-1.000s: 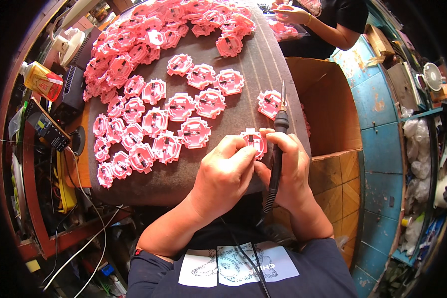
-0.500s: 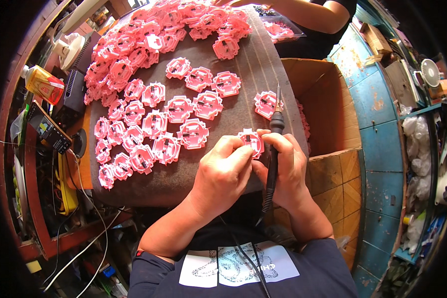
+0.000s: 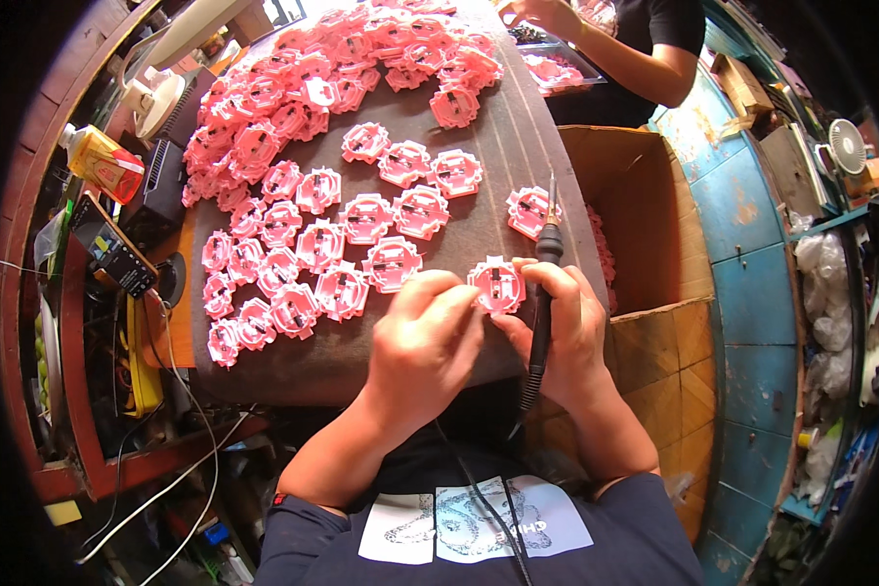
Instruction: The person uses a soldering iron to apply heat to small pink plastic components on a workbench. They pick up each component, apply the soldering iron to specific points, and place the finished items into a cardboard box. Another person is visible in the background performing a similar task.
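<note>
My right hand (image 3: 568, 317) grips a black soldering iron (image 3: 540, 337), its metal tip pointing away from me. The thumb and fingers of that hand also hold a pink plastic housing (image 3: 499, 284) with small dark parts inside. Close by the left side of this housing, my left hand (image 3: 422, 337) has its fingers pinched together. Whatever lies between those fingertips, if anything, is hidden. Farther off, near the table's right edge, a single pink housing (image 3: 530, 212) lies close to the iron's tip.
Loose rows of pink housings (image 3: 320, 245) and a large heap (image 3: 313, 93) cover much of the dark table (image 3: 459, 356). An open cardboard box (image 3: 645, 195) stands to the right. A propped phone (image 3: 112, 244) is at left. Across the table, another person's arm (image 3: 615, 59) shows.
My left hand has drawn back slightly to the left from the pink housing, so more of it shows. The right hand keeps the iron and housing. The whole view has shifted a little.
</note>
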### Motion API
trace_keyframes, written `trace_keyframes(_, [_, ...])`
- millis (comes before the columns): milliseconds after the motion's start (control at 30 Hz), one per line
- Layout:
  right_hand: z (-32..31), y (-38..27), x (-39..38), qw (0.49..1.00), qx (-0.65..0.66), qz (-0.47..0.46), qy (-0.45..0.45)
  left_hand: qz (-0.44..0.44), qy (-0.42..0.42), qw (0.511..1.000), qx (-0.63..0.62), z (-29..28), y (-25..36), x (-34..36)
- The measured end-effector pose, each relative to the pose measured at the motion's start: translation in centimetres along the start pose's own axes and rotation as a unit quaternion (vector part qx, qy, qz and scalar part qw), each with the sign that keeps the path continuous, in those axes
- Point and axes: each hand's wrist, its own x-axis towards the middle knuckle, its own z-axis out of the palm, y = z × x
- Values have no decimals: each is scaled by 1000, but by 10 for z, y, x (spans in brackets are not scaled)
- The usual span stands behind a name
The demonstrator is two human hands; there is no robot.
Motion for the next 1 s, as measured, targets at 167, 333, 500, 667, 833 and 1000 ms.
trace_keyframes(167, [-16,0,-5,998,-53,38,19,-92,-56,977,182,-34,1,1])
trace_keyframes(333, [-36,13,-10,971,-174,95,134,-81,-89,959,256,-28,-7,1])
trace_keyframes(500, [-14,7,-12,996,31,-29,75,-30,-80,983,164,-14,-10,0])
trace_keyframes(667, [13,-7,-7,997,41,-61,29,3,-113,993,28,-7,2,2])
trace_keyframes(833, [14,-5,-8,996,39,-73,30,14,-111,994,1,-6,-1,2])
trace_keyframes(1000, [13,-2,-6,997,22,-76,21,24,-111,993,-26,-4,-10,2])
